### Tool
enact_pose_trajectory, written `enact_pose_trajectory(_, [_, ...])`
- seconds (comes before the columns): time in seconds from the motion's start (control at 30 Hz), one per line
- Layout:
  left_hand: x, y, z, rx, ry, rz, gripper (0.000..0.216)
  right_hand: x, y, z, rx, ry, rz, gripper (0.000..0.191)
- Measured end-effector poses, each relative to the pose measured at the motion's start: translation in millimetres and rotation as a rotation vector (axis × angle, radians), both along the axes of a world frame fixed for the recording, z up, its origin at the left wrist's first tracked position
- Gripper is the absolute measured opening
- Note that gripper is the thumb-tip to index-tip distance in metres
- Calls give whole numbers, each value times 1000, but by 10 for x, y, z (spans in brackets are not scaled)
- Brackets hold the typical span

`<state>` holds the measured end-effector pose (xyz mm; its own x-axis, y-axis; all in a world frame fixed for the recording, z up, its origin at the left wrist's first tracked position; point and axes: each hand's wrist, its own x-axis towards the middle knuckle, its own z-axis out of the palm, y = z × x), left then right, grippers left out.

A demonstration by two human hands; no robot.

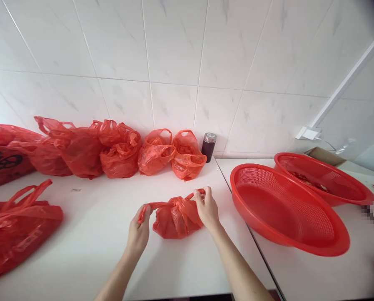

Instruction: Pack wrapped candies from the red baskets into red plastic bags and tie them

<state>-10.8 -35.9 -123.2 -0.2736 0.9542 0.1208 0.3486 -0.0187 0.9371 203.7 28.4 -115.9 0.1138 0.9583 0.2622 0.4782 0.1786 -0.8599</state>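
Note:
A small, filled red plastic bag rests on the white table, its neck gathered and its two handles drawn out to opposite sides. My left hand is closed around the left handle. On the other side, my right hand pinches the right handle close to the bag's top. The handles look crossed or knotted at the middle, though I cannot tell how tightly. What lies inside the bag is hidden by the red plastic.
Several red bags line the tiled wall beside a dark flask. A larger red bag lies at left. To the right stand a red perforated basket and a second basket with contents. A person's hand partly shows at far right.

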Motion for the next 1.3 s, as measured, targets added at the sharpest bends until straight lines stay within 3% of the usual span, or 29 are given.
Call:
enact_pose_trajectory(0.1, [247,124,5,11,197,44,46,-220,-94,-46,124,-296,-10,32])
enact_pose_trajectory(0.2, [368,267,-11,-46,327,8,37,-295,-76,-154,108,-444,25,27])
enact_pose_trajectory(0.37, [310,516,-75,-129,573,-42,24,-129,126,-241,-9,-420,-1,23])
enact_pose_trajectory(0.7, [151,825,-122,-300,815,-100,31,38,399,-339,-128,-424,-7,16])
enact_pose_trajectory(1.3, [131,781,-208,-284,929,-53,30,46,407,-462,-39,-496,22,21])
